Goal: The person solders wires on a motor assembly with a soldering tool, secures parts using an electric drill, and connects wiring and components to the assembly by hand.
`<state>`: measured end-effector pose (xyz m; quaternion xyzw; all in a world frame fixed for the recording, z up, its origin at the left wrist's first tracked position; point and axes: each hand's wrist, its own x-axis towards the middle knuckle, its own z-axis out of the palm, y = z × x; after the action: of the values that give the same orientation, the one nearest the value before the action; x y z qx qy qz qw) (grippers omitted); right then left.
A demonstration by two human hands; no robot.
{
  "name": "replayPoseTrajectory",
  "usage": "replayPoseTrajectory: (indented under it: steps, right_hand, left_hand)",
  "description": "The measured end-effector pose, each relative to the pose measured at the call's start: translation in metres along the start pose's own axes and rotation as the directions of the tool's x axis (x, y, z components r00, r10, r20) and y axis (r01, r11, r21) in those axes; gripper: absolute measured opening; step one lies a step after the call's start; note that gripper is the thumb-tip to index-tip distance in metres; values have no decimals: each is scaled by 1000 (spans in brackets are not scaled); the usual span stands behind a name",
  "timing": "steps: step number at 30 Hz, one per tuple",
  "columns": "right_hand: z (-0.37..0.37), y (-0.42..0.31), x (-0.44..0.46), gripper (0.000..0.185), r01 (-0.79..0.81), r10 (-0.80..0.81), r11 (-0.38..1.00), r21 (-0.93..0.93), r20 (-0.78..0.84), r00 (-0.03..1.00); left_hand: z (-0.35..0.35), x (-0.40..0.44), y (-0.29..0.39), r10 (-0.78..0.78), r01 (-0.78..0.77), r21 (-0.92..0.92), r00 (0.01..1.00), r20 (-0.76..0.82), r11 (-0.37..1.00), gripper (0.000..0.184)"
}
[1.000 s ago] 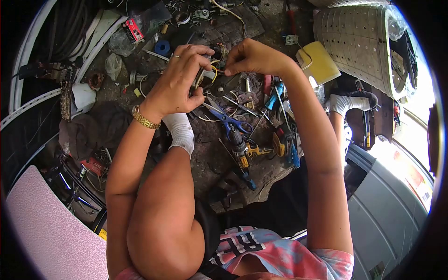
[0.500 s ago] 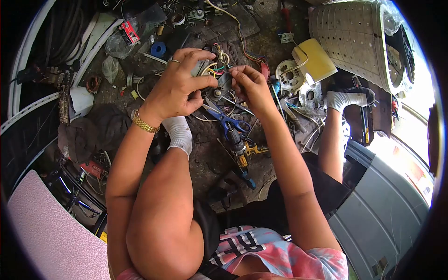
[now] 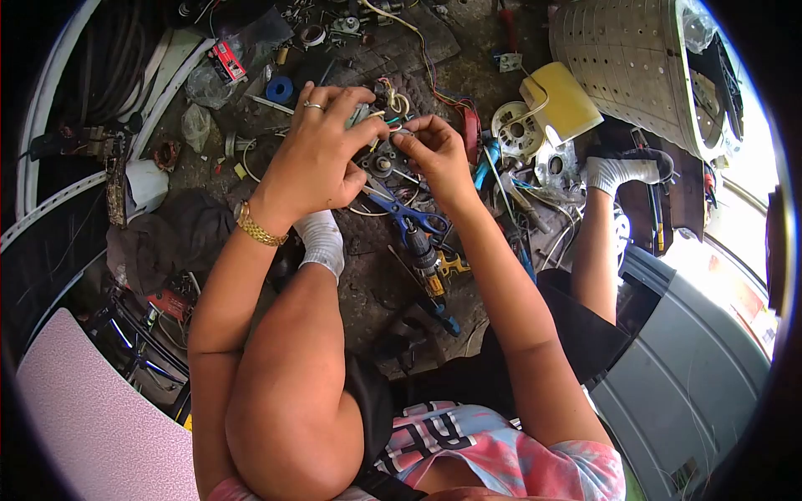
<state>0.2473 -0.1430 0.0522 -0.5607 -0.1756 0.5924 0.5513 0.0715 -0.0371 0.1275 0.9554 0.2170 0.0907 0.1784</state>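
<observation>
My left hand (image 3: 322, 150) is curled round a small grey part with coloured wires (image 3: 357, 114), which the fingers partly cover. Close beside it, my right hand (image 3: 436, 159) pinches something small at the wire ends; the fingertips hide most of it, so its kind is unclear. The two sets of fingertips almost meet. Just below them lies a round metal piece with a shaft (image 3: 382, 164). Blue-handled scissors (image 3: 409, 215) rest on the ground under my hands, and a yellow and black power drill (image 3: 430, 271) lies nearer to me.
Loose wires and metal parts litter the ground. A perforated metal drum (image 3: 622, 75) stands at the upper right by a yellow plastic piece (image 3: 564, 104). A roll of blue tape (image 3: 281, 88) lies at the upper left, dark cloth (image 3: 180, 238) at the left, and a grey panel (image 3: 693, 376) at the lower right.
My right hand has shifted left and its fingertips have come up against the wires by my left hand. My left thumb and forefinger have drawn closer together.
</observation>
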Motion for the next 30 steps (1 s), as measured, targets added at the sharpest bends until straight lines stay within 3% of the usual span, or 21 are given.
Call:
replayPoseTrajectory:
  steps: [5,8,10,17,21,25,28,30]
  right_hand:
    - [9,2,8,25,115,-115,992,-57,12,993]
    - [13,5,12,26,175,-176,984,38,41,983]
    - [17,5,12,22,242,-242,970,-27,23,970]
    - [2,-8,22,16,218,-149,947,-235,277,949]
    - [1,-14,19,14,260,-179,941,-217,333,926]
    - [0,-10,21,17,368,-251,855,-364,331,910]
    - [3,-9,21,29,351,-258,880,-321,297,919]
    - [4,-12,22,42,361,-296,830,-425,212,931]
  left_hand:
    - [0,-2,-11,-33,28,-146,999,-30,989,45]
    - [-3,-3,-17,-31,15,-236,997,-65,972,47]
    - [-3,-5,-23,-14,-3,-274,998,-62,962,46]
    - [-4,-6,-28,96,-110,-203,992,-78,973,41]
    - [-5,-6,-21,83,-95,-160,993,-82,982,41]
    - [-6,-6,-20,72,-80,-164,996,-56,983,42]
    - [-5,-8,-21,55,-63,-164,997,-53,984,44]
    - [-6,-8,-21,51,-59,-168,997,-50,984,44]
